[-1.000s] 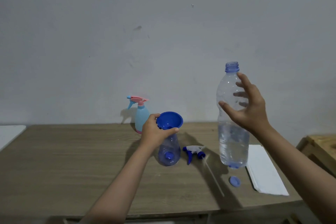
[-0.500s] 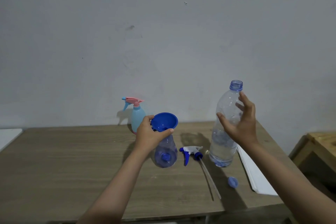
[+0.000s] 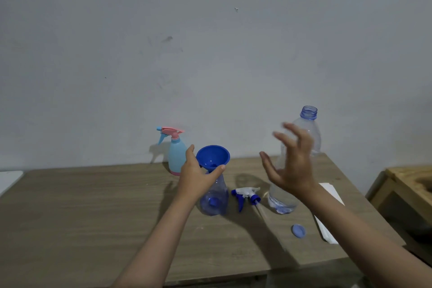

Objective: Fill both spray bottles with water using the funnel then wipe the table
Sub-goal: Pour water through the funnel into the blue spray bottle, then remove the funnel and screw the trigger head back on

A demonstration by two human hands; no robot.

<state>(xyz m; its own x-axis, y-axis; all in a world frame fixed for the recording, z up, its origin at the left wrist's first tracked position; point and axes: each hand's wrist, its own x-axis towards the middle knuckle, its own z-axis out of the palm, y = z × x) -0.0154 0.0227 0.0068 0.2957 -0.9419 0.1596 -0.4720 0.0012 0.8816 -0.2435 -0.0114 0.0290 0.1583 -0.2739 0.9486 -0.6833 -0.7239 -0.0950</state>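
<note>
A clear blue spray bottle (image 3: pixel 216 196) stands mid-table with a blue funnel (image 3: pixel 212 156) in its neck. My left hand (image 3: pixel 196 176) grips the neck just under the funnel. Its blue and white spray head (image 3: pixel 245 195) lies on the table to the right, tube trailing forward. An uncapped water bottle (image 3: pixel 304 133) with a little water stands upright on the table. My right hand (image 3: pixel 289 168) hovers in front of it, fingers spread and blurred, holding nothing. A light blue spray bottle with a pink trigger (image 3: pixel 176 154) stands at the back.
The water bottle's blue cap (image 3: pixel 298 231) lies near the front right of the wooden table (image 3: pixel 81 213). A folded white cloth (image 3: pixel 327 220) rests at the right edge. A wooden stand (image 3: pixel 406 184) sits to the right, a white surface (image 3: pixel 9 179) at far left.
My right hand lowered the water bottle, set it upright on the table and let go, fingers now spread. My left hand kept hold of the spray bottle's neck.
</note>
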